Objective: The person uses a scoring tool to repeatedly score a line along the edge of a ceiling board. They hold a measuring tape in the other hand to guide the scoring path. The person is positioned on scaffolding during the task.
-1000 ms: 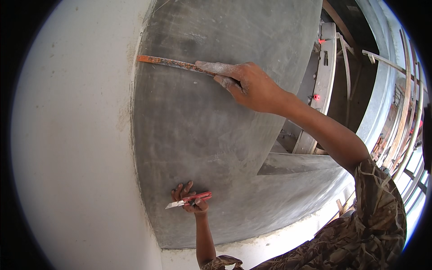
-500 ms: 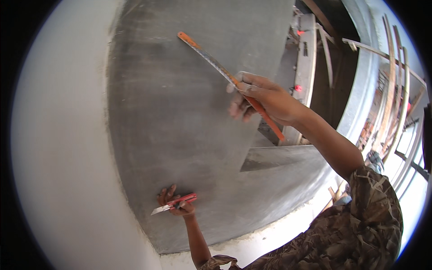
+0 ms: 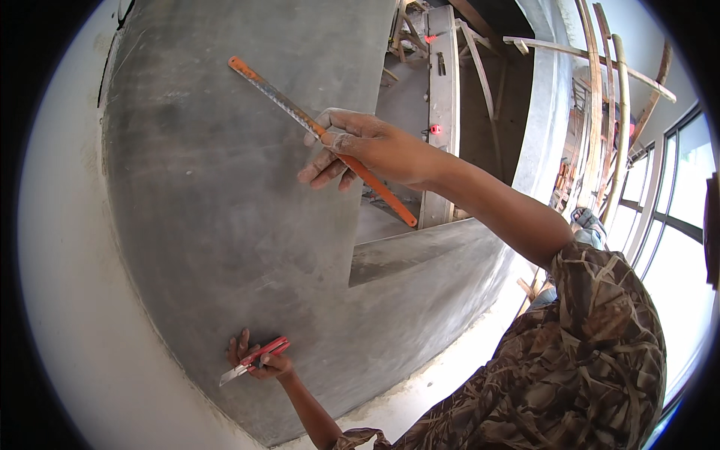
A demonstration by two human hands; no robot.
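My right hand (image 3: 358, 147) pinches a long, thin orange hacksaw blade (image 3: 384, 196) near its middle, between thumb and forefinger, with the other fingers loosely bent. The blade slants from upper left to lower right, and its upper half is worn to grey with whitish dust on it. It crosses in front of a smooth grey plastered wall (image 3: 217, 202). Lower left, my left hand (image 3: 276, 365) holds a red utility knife (image 3: 264, 351), its pale blade pointing down-left. Some left fingers are spread close to the wall; whether they touch it I cannot tell.
Right of the plaster is an opening with a grey ledge (image 3: 405, 247). Within it a long plank (image 3: 442, 97) carries small red items and a dark tool. Wooden poles (image 3: 619, 112) stand at the right, beside windows (image 3: 686, 172). A white wall (image 3: 67, 247) borders the left.
My view has turned, so wall, opening and both hands sit farther left in the picture. Both hands keep their hold, and the right fingers are less blurred.
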